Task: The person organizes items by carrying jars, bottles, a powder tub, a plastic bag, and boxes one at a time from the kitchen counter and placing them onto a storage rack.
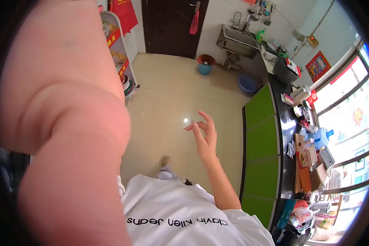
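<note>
My right hand [206,134] hangs in front of my body above the tiled floor [160,102]. Its fingers are bent and apart, with nothing between them. It touches no object; the green cabinets [260,139] stand off to its right. My left arm [74,115], bent at the elbow, fills the left side of the view very close to the camera. The left hand itself lies outside the picture. Below are my white T-shirt [172,205] with black lettering and one shoe [166,160].
A shelf rack [118,49] stands behind my left arm, near a dark door [170,26]. Further back are a bin [205,65], a metal sink [240,40] and a blue basin [247,83]. The black counter [286,135] on the right bears a pot [283,71], cartons and a water jug [322,137].
</note>
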{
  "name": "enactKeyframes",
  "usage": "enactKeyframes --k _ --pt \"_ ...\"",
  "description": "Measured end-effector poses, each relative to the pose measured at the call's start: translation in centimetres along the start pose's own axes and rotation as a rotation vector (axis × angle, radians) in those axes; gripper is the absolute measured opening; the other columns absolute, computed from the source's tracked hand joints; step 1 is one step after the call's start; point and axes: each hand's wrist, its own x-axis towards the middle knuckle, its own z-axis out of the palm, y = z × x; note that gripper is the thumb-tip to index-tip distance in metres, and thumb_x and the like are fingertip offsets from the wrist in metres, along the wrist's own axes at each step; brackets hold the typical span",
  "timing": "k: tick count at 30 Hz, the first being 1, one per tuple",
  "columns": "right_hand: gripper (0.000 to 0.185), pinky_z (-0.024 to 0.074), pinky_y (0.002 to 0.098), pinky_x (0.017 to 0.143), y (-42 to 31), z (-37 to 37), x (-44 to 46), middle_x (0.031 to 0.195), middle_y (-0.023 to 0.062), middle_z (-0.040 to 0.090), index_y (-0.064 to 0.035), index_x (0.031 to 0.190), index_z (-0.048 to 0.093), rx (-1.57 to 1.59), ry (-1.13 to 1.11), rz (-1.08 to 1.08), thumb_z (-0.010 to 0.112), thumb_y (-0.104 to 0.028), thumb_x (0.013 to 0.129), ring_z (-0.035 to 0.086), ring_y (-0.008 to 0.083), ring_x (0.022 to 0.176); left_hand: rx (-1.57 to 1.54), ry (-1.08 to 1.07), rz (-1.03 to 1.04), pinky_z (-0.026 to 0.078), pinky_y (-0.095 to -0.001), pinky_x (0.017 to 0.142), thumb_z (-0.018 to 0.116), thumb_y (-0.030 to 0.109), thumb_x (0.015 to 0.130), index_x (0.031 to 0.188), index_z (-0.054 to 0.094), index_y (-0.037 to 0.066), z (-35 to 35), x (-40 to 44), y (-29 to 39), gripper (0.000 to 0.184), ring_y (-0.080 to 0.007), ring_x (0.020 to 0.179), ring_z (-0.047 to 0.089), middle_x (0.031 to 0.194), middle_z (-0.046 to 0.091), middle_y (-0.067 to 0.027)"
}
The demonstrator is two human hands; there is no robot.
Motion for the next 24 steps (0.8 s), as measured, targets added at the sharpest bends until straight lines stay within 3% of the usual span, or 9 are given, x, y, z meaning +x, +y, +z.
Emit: enactKeyframes --k 9,13,17,18,19,20,22,24 --pt "0.040 0.0435 0.0336 0.090 2.6 0.9 5.4 0.078 0.0078 0.069 -0.0033 0.128 0.046 -0.072 0.083 -0.014 0.058 -0.019 0.093 0.065 0.0170 0.080 -0.100 -0.115 -0.065 0.017 -0.0500 0.112 0.039 0.051 0.095 0.139 0.042 0.006 -2.4 -0.9 -8.5 0.063 -0.0328 0.142 0.017 0.153 0.020 -0.0165" --pt "0.040 0.0449 0.0313 0.084 3.6 1.1 7.9 0.078 0.0083 0.069 -0.0048 0.128 0.046 -0.064 0.129 0.018 0.058 -0.019 0.093 0.066 0.0176 0.082 -0.077 -0.226 -0.243 0.013 -0.0503 0.113 0.040 0.047 0.096 0.138 0.045 0.007 -2.6 -8.1 -14.5 0.058 -0.0327 0.143 0.014 0.154 0.019 -0.0157" --pt "0.034 0.0481 0.0316 0.075 6.6 0.3 9.5 0.081 0.0082 0.070 -0.0049 0.122 0.052 -0.113 0.217 0.015 0.059 -0.020 0.092 0.067 0.0190 0.082 0.004 -0.440 -0.466 0.010 -0.0506 0.115 0.042 0.044 0.097 0.137 0.048 0.009 3.7 -18.6 -18.0 0.053 -0.0326 0.144 0.011 0.155 0.017 -0.0149" --pt "0.032 0.0485 0.0315 0.073 7.6 -0.1 9.7 0.082 0.0082 0.070 -0.0045 0.119 0.054 -0.145 0.236 0.041 0.059 -0.020 0.092 0.067 0.0193 0.081 0.179 -0.506 -0.520 0.013 -0.0512 0.114 0.049 0.020 0.096 0.119 0.064 0.007 5.6 -20.8 -17.7 0.030 -0.0368 0.141 0.021 0.146 0.037 -0.0151" --pt "0.029 0.0490 0.0313 0.072 8.5 -0.4 10.0 0.082 0.0082 0.070 -0.0041 0.116 0.056 -0.179 0.254 0.069 0.059 -0.020 0.092 0.067 0.0196 0.081 0.223 -0.539 -0.490 0.015 -0.0514 0.113 0.050 0.015 0.094 0.114 0.065 0.007 6.8 -23.3 -18.2 0.026 -0.0369 0.137 0.030 0.136 0.047 -0.0135" --pt "0.020 0.0496 0.0306 0.071 9.0 -0.6 10.2 0.082 0.0083 0.070 -0.0030 0.102 0.064 -0.140 0.332 0.090 0.058 -0.019 0.092 0.068 0.0208 0.078 0.265 -0.573 -0.463 0.016 -0.0516 0.113 0.051 0.010 0.093 0.109 0.066 0.006 8.0 -25.8 -18.8 0.023 -0.0370 0.132 0.038 0.126 0.057 -0.0120" --pt "0.018 0.0498 0.0309 0.068 10.3 -2.0 10.1 0.081 0.0087 0.070 -0.0033 0.097 0.066 -0.232 0.366 0.101 0.058 -0.018 0.092 0.068 0.0219 0.076 0.153 -0.566 -0.671 0.027 -0.0458 0.108 0.044 0.021 0.099 0.106 0.062 0.005 9.9 -30.5 -19.6 0.026 -0.0249 0.116 0.054 0.110 0.063 -0.0132" --pt "0.016 0.0500 0.0303 0.066 10.9 -3.6 10.0 0.080 0.0090 0.070 -0.0025 0.092 0.067 -0.303 0.398 0.174 0.058 -0.015 0.091 0.068 0.0209 0.074 0.049 -0.505 -0.849 0.044 -0.0418 0.088 0.048 0.011 0.095 0.087 0.058 0.004 12.6 -32.7 -19.7 0.015 -0.0268 0.077 0.064 0.074 0.064 -0.0068"
